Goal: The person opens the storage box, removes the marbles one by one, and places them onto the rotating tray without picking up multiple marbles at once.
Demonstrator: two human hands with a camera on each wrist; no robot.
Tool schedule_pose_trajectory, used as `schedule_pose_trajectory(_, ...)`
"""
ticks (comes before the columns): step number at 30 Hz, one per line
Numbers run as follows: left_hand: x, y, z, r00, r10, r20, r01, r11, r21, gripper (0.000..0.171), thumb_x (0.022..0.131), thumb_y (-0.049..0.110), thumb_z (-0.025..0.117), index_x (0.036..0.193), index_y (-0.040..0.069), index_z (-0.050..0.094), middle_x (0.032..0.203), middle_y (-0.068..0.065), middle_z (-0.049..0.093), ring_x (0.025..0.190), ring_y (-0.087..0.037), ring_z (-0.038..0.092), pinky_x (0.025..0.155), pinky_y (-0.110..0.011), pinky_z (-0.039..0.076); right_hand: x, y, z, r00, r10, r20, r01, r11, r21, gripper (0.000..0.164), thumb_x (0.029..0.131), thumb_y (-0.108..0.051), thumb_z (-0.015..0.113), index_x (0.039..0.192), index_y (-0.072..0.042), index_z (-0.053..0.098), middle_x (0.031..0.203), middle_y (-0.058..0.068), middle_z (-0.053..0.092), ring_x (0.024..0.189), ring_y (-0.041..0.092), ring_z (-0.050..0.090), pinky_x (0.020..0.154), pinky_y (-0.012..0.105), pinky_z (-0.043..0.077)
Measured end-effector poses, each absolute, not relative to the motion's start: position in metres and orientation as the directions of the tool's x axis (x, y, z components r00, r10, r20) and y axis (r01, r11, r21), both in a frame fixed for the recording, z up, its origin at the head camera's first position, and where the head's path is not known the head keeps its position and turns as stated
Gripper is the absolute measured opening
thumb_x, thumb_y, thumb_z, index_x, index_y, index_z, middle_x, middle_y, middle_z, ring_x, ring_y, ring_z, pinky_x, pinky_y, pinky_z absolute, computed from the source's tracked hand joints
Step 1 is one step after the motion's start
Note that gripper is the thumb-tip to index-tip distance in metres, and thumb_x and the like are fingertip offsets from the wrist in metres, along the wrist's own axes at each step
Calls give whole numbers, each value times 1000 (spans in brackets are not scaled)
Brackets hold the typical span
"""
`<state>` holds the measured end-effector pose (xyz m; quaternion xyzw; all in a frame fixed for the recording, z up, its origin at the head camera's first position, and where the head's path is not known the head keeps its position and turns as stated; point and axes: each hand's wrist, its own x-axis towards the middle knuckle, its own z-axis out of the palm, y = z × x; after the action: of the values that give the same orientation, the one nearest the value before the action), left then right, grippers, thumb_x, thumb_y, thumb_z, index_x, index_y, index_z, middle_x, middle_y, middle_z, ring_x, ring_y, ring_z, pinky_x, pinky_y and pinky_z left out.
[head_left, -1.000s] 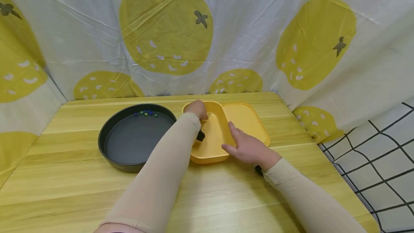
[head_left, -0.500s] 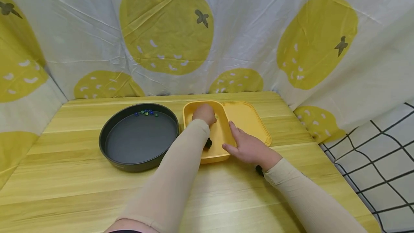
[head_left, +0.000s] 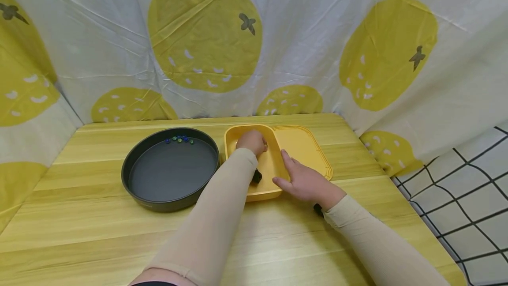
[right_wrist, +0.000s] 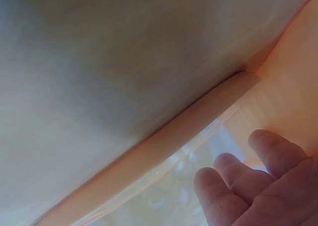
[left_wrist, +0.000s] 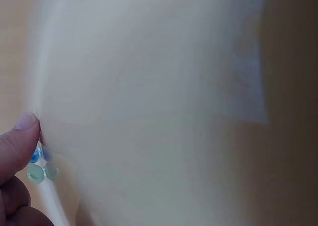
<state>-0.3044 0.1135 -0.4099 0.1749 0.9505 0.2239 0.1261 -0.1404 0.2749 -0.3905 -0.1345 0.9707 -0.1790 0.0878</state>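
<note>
My left hand (head_left: 252, 141) reaches down into a yellow plastic box (head_left: 274, 167), its fingers bent and its thumb extended. Close by the thumb, the left wrist view shows a green glass marble (left_wrist: 36, 174) and a blue marble (left_wrist: 34, 156) at the box wall, with their reflections beside them. I cannot tell whether the fingers pinch either marble. My right hand (head_left: 305, 181) lies along the right side of the box, thumb and fingers extended near its rim. To the left stands a round dark baking pan (head_left: 170, 171), holding several blue and green marbles (head_left: 180, 139) near its far wall.
A yellow lid (head_left: 303, 149) lies flat against the box's right side. The wooden table (head_left: 91, 233) ends at a hanging fruit-print curtain (head_left: 297, 47) at the back. Beyond the right edge is a white cloth with a black grid (head_left: 472, 202).
My left hand has moved right and slightly toward me, deeper into the box, then stayed nearly in place over the last half second. The right hand has kept its position.
</note>
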Motion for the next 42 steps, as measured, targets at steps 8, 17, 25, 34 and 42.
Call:
schedule_pose_trajectory(8,-303,111,-407,-902,395,-175,272,834,480,21,102,28,72,118,22,82,128,6,76,122,-21,69,106,-38,55,-140,274,-390,-949,-289,-123,-227,902,-368,96,107,-58,50,168,2,6,169,29,27,154,45,38,122,57,37)
schedule_pose_trajectory(17,-305,99,-383,-883,442,-157,274,758,592,22,102,28,72,120,19,81,130,2,76,119,-21,69,101,-37,57,-141,273,-390,-952,-282,-118,-229,913,-336,95,107,-58,48,168,3,8,166,32,33,150,46,44,120,57,41)
schedule_pose_trajectory(25,-303,71,-340,-878,457,-141,262,707,657,27,103,29,71,125,17,78,137,-3,71,125,-26,66,102,-42,55,-141,272,-386,-952,-278,-131,-221,916,-335,96,107,-59,48,168,3,7,165,34,33,148,48,46,119,59,41)
schedule_pose_trajectory(34,-304,-19,-302,-884,445,-143,272,739,617,32,104,29,67,130,11,75,142,-13,68,127,-33,62,105,-47,51,-141,273,-388,-950,-285,-131,-228,914,-335,96,107,-58,48,168,3,6,169,30,28,152,47,39,121,59,38)
schedule_pose_trajectory(42,-299,-117,-322,-892,411,-187,263,809,526,32,104,26,66,126,5,77,138,-20,68,119,-39,64,96,-52,53,-140,273,-388,-948,-286,-139,-227,914,-335,96,107,-58,48,167,4,5,170,29,26,153,46,38,121,58,39)
